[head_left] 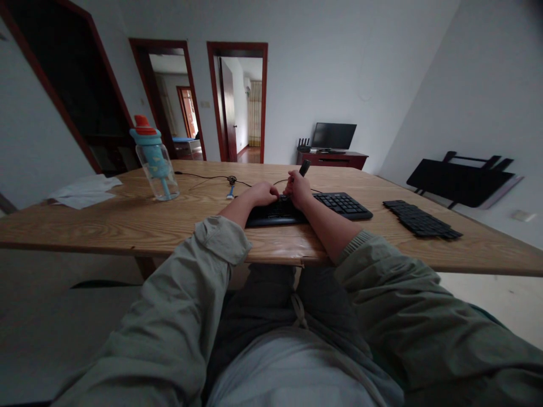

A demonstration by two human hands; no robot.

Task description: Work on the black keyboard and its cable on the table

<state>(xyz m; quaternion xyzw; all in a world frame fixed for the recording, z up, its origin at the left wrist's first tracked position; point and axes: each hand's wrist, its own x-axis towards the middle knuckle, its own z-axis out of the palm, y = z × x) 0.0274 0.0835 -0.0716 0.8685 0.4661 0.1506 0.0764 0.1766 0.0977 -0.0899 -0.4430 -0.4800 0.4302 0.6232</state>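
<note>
A black keyboard lies near the table's front edge, partly covered by my hands and forearms. My right hand is closed round a tool with a thick black handle. The handle sticks up out of the fist, and its lower end is hidden by the hand over the keyboard's middle. Beside it, my left hand rests on the keyboard's left part with fingers curled together; anything between the fingertips is too small or hidden to tell. A small blue brush-like thing with a white end lies just left of the keyboard.
Black pieces like keycaps in rows lie on the wooden table at right. A clear bottle with a blue and red lid stands at left by white tissues. A black cable runs behind the keyboard.
</note>
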